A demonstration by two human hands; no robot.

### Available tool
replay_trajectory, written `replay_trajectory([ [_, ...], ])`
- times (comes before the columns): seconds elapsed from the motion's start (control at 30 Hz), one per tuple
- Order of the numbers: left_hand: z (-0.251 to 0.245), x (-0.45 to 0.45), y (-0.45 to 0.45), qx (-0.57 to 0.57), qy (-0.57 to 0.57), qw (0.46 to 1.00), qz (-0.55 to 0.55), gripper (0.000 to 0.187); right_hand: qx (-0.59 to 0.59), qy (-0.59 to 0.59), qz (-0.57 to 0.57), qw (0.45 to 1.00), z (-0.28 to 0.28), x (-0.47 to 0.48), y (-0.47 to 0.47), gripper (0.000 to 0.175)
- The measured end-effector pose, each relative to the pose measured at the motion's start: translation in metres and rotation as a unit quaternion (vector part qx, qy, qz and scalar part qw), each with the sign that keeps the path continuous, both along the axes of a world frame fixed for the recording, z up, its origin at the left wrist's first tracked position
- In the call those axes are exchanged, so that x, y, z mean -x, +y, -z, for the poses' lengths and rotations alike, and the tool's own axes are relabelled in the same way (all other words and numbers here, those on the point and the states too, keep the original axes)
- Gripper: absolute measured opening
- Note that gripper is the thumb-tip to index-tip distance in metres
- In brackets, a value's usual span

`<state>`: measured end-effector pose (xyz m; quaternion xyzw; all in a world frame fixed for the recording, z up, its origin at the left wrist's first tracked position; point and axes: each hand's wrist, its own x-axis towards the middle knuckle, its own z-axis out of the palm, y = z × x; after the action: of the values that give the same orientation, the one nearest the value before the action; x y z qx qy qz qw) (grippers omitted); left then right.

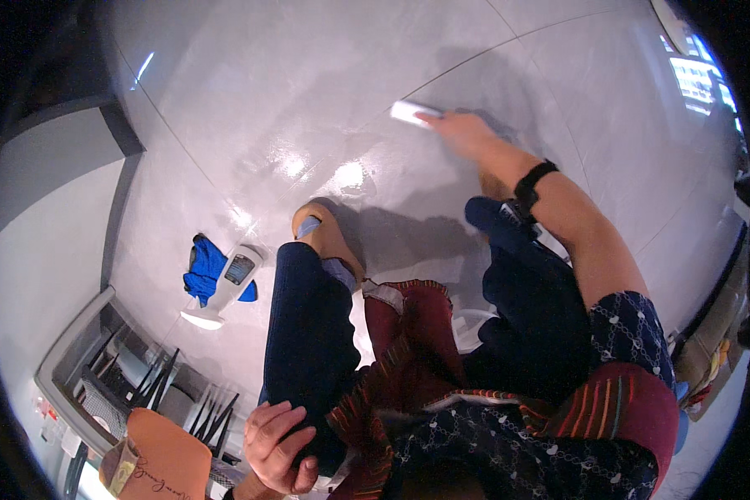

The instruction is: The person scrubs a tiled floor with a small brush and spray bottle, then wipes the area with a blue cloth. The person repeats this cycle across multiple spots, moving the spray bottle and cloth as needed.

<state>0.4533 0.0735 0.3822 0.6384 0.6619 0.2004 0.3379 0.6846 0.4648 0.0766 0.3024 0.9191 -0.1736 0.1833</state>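
Observation:
My right hand [465,132] is stretched out low over the grey tiled floor [325,75], shut on a blurred white flat object [412,114] whose kind I cannot tell. On my trousered knee rests my left hand [281,447], its fingers curled and nothing seen in it. To the left on the floor lie a blue cloth [206,265] and a white handheld device [237,272] with a dark screen panel, partly over the cloth. One of my feet shows in a tan slip-on shoe [325,237]. A dark red apron with striped trim [412,325] hangs between my knees.
A grey-framed opening [75,325] at the lower left shows black-legged furniture [156,381]. An orange item [169,456] bearing writing is beside my left hand. A cardboard box [712,350] with things in it stands at the right. Light reflects off the floor tiles.

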Motion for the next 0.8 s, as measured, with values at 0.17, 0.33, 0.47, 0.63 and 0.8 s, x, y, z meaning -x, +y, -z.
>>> replay_trajectory([
  [0.17,-0.009,-0.034,-0.007,0.043,0.009,0.995,-0.084,0.03,0.046,-0.057,-0.074,0.995,0.029,0.05,-0.018,0.048],
  [0.33,-0.005,-0.061,-0.007,0.064,0.032,0.982,-0.177,0.03,0.061,-0.072,0.145,0.985,0.035,0.003,0.061,0.049],
  [0.47,-0.003,-0.088,-0.002,0.073,0.069,0.972,-0.212,0.031,-0.006,-0.132,0.195,0.972,0.01,-0.019,0.084,0.046],
  [0.63,-0.002,-0.114,0.02,0.105,0.085,0.962,-0.239,0.034,0.217,-0.049,0.185,0.957,0.022,0.028,0.036,0.062],
  [0.8,-0.003,-0.124,0.031,0.145,0.112,0.947,-0.262,0.036,0.057,-0.074,0.102,0.99,0.045,-0.022,0.087,0.052],
])
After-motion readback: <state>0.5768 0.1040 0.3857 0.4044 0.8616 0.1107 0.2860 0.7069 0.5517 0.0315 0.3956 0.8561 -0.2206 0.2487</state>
